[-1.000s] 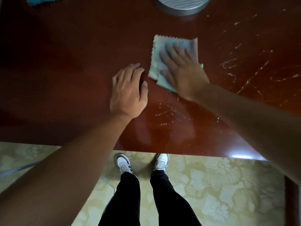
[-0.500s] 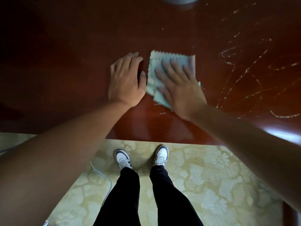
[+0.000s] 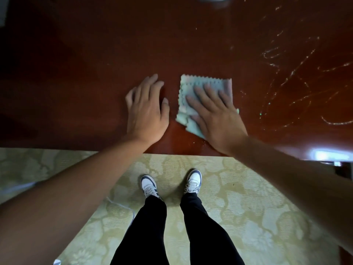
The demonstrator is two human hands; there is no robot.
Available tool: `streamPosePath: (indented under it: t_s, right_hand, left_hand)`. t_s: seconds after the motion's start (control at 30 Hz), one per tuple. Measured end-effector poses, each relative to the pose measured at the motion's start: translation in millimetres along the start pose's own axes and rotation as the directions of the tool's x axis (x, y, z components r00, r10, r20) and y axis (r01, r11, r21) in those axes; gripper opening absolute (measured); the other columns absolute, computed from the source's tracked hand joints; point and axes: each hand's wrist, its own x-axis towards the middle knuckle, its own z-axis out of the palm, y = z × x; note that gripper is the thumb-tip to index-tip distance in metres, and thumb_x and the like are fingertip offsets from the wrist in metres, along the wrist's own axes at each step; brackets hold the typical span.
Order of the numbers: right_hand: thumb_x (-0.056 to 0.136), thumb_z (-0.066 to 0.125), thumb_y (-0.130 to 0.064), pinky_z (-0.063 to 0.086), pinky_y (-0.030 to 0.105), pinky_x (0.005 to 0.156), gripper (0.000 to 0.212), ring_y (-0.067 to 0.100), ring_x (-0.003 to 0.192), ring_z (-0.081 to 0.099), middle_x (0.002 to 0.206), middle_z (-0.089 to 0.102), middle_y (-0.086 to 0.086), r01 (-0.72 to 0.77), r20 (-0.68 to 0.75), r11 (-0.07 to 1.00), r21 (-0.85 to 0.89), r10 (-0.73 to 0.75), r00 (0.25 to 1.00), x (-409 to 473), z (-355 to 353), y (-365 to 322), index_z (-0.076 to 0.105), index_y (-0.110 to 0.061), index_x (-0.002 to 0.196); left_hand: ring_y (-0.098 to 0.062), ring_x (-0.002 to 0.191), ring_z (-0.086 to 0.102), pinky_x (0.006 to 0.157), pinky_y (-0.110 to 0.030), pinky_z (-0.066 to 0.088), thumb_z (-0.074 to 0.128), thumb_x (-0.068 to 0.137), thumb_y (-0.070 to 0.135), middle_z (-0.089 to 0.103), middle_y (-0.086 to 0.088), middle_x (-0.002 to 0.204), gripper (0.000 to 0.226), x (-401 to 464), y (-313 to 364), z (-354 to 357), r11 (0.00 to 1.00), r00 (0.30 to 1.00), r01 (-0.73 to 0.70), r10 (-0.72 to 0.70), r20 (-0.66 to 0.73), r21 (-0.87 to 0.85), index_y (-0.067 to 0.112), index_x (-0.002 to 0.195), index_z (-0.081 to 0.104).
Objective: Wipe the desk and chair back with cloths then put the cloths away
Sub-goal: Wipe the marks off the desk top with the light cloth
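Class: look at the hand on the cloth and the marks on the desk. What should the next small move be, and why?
Probably slide the right hand, pressing flat on the cloth, rightward: pale streaks remain on the desk there, while the wood near the left hand looks clean.

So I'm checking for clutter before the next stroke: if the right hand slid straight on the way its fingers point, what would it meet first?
Probably nothing: beyond the right hand and cloth, only bare desk shows.
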Motion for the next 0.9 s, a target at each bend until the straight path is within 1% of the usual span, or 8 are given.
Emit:
streamPosePath:
  t_s: [0.13,0.23,0.33,0.53,0.67,0.7,0.83,0.9]
  right_hand:
    - [0.105,0.020,-0.042,0.009,0.049,0.124,0.054,0.029,0.152,0.011,0.163,0.018,0.006,0.076,0.067,0.997,-0.010,-0.075,0.995,-23.5,2.1,-8.6,0.023,-0.021,0.155]
    - [0.107,0.022,-0.040,-0.008,0.043,0.121,0.053,0.029,0.152,0.008,0.164,0.015,0.007,-0.068,0.002,0.997,-0.034,0.068,0.998,18.3,-5.4,14.6,0.019,-0.022,0.156]
    - [0.107,0.022,-0.039,0.001,0.045,0.124,0.051,0.028,0.153,0.008,0.164,0.017,0.007,-0.217,-0.050,0.975,0.044,0.219,0.974,43.8,-6.1,16.8,0.020,-0.024,0.156]
    - [0.107,0.028,-0.038,0.016,0.051,0.122,0.051,0.029,0.151,0.016,0.161,0.023,0.007,-0.070,-0.089,0.997,0.035,0.073,0.993,-37.9,18.1,-55.7,0.030,-0.018,0.153]
    - [0.106,0.028,-0.040,0.020,0.052,0.121,0.052,0.029,0.150,0.018,0.160,0.025,0.008,0.006,-0.039,1.000,-0.003,-0.006,0.999,-28.1,14.3,-43.2,0.032,-0.019,0.153]
    - [0.106,0.029,-0.040,0.021,0.054,0.120,0.052,0.030,0.150,0.019,0.160,0.027,0.009,-0.020,-0.063,1.000,-0.004,0.019,0.998,-13.6,11.8,-34.6,0.032,-0.019,0.153]
    - [0.107,0.025,-0.039,0.012,0.048,0.123,0.050,0.028,0.152,0.014,0.162,0.025,0.009,-0.330,-0.160,0.940,0.086,0.340,0.927,27.3,7.6,-39.6,0.030,-0.023,0.154]
    - [0.107,0.027,-0.037,0.015,0.048,0.122,0.049,0.030,0.151,0.018,0.160,0.027,0.010,-0.324,-0.195,0.944,0.059,0.329,0.924,21.5,16.5,-74.2,0.032,-0.022,0.153]
  left_hand:
    - [-0.023,0.142,0.038,0.114,-0.045,0.027,0.044,0.097,0.026,0.046,-0.007,0.150,0.041,-28.7,-13.8,-2.7,0.992,0.989,-0.125,0.124,0.085,0.005,0.010,0.134,0.053]
    - [-0.023,0.142,0.038,0.116,-0.044,0.027,0.046,0.096,0.026,0.048,-0.007,0.149,0.041,-31.5,-16.8,-1.4,0.991,0.988,-0.133,0.133,0.075,-0.016,0.009,0.133,0.054]
    - [-0.023,0.141,0.040,0.116,-0.043,0.027,0.045,0.096,0.023,0.050,-0.007,0.147,0.039,-32.5,-18.2,-0.4,0.990,0.989,-0.138,0.140,0.051,-0.043,0.009,0.131,0.056]
    - [-0.025,0.140,0.042,0.115,-0.043,0.028,0.047,0.095,0.020,0.052,-0.008,0.146,0.038,-32.4,-20.0,-3.7,0.986,0.989,-0.143,0.146,0.033,-0.083,0.008,0.129,0.057]
    - [-0.024,0.140,0.042,0.115,-0.043,0.028,0.048,0.094,0.022,0.052,-0.008,0.145,0.038,-31.4,-20.4,-5.8,0.983,0.988,-0.142,0.147,0.041,-0.113,0.008,0.128,0.058]
    - [-0.024,0.139,0.042,0.115,-0.043,0.028,0.048,0.093,0.022,0.053,-0.007,0.145,0.039,-30.8,-20.4,-5.6,0.983,0.989,-0.138,0.144,0.043,-0.122,0.008,0.127,0.059]
    - [-0.024,0.140,0.042,0.115,-0.041,0.026,0.051,0.091,0.021,0.053,-0.007,0.144,0.038,-28.8,-22.7,-8.4,0.976,0.989,-0.122,0.135,0.060,-0.181,0.009,0.125,0.059]
    - [-0.025,0.138,0.043,0.114,-0.043,0.029,0.053,0.089,0.019,0.053,-0.007,0.143,0.038,-27.3,-25.0,-13.9,0.963,0.987,-0.124,0.144,0.068,-0.239,0.009,0.125,0.060]
